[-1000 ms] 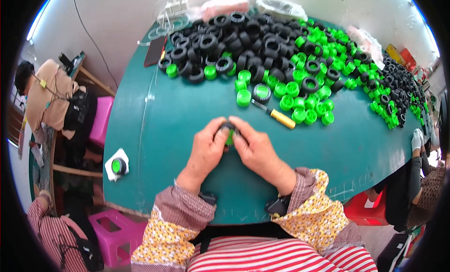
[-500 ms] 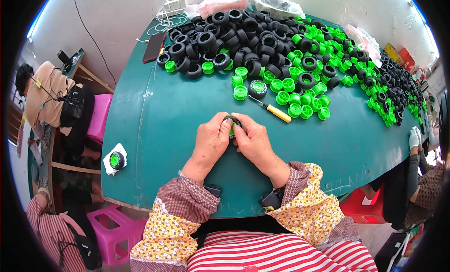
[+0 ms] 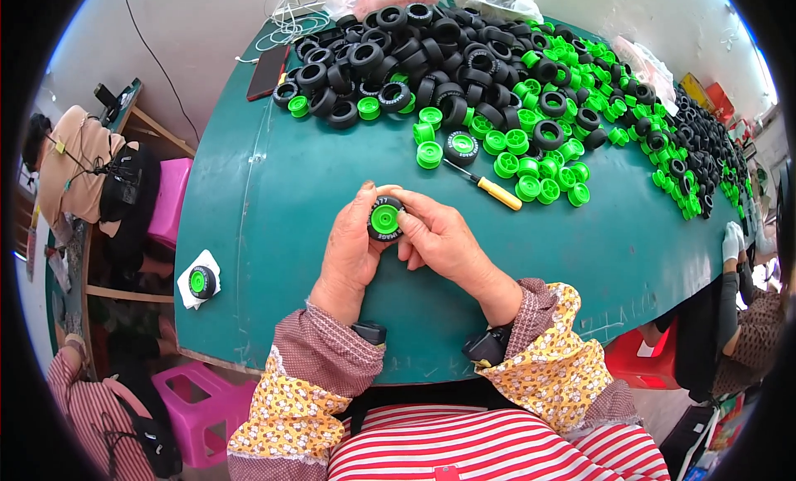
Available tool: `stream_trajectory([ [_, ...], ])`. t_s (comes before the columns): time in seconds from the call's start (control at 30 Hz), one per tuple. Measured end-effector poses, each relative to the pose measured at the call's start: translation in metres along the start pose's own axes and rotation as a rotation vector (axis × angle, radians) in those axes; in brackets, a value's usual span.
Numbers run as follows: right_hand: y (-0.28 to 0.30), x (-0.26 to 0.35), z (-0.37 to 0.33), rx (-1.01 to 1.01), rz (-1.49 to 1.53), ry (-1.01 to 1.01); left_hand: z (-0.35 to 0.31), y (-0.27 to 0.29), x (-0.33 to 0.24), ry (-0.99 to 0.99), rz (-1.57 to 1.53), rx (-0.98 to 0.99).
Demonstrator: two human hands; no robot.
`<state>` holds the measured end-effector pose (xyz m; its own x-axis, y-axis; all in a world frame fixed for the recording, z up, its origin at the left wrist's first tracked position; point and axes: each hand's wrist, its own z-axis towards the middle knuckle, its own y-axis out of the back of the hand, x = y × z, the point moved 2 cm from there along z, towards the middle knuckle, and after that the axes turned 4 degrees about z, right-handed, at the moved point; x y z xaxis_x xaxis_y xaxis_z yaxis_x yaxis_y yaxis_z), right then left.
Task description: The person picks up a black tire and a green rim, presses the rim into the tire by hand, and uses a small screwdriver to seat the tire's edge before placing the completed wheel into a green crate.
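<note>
Between my two hands is a small toy wheel (image 3: 385,220), a black tyre with a bright green rim seated inside it, its face turned up toward me. My left hand (image 3: 347,240) wraps its left side, the thumb along the tyre. From the right, my right hand (image 3: 444,239) grips the tyre's edge with thumb and fingers. Beyond them a screwdriver (image 3: 497,192) with a yellow handle lies on the green table (image 3: 282,207). Its tip points at another fitted wheel (image 3: 461,147). A further fitted wheel (image 3: 201,281) rests on a white tissue (image 3: 187,296) at the left.
A large heap of black tyres (image 3: 390,58) and loose green rims (image 3: 531,166) covers the table's far side and runs right. A phone (image 3: 267,73) and white cables (image 3: 290,29) lie far left. Gloved hands (image 3: 733,242) of another person are at the right edge; two people sit left.
The wheel has turned so its green face shows, and it has moved slightly left. My right thumb has shifted from pressing the middle to the tyre's right edge.
</note>
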<state>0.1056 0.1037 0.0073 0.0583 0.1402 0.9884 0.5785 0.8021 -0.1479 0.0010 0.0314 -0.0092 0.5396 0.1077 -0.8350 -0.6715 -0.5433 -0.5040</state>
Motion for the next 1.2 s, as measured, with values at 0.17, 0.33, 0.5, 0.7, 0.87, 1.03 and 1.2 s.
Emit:
stream_trajectory([
  [0.17, 0.002, 0.005, 0.008, 0.138, -0.298, 0.006, 0.0, 0.008, -0.011, -0.066, 0.188, 0.027],
  [0.33, -0.002, 0.002, 0.007, 0.147, -0.166, -0.077, -0.003, 0.012, -0.016, -0.066, 0.352, 0.044],
  [0.5, 0.018, -0.01, 0.017, 0.043, -0.208, 0.0, -0.001, 0.007, -0.017, -0.046, 0.483, 0.179],
  [0.7, 0.011, -0.005, 0.012, -0.012, -0.38, 0.254, 0.001, 0.0, -0.014, -0.272, 0.742, 0.205],
  [0.87, 0.003, -0.01, 0.011, -0.106, -0.429, 0.326, -0.001, -0.001, -0.007, -0.313, 0.865, 0.047],
  [1.03, 0.003, -0.014, 0.009, -0.173, -0.568, 0.415, 0.0, -0.005, -0.004, -0.348, 0.902, 0.037],
  [1.2, 0.0, -0.015, 0.009, -0.184, -0.609, 0.424, -0.001, -0.003, -0.002, -0.335, 0.912, 0.016],
])
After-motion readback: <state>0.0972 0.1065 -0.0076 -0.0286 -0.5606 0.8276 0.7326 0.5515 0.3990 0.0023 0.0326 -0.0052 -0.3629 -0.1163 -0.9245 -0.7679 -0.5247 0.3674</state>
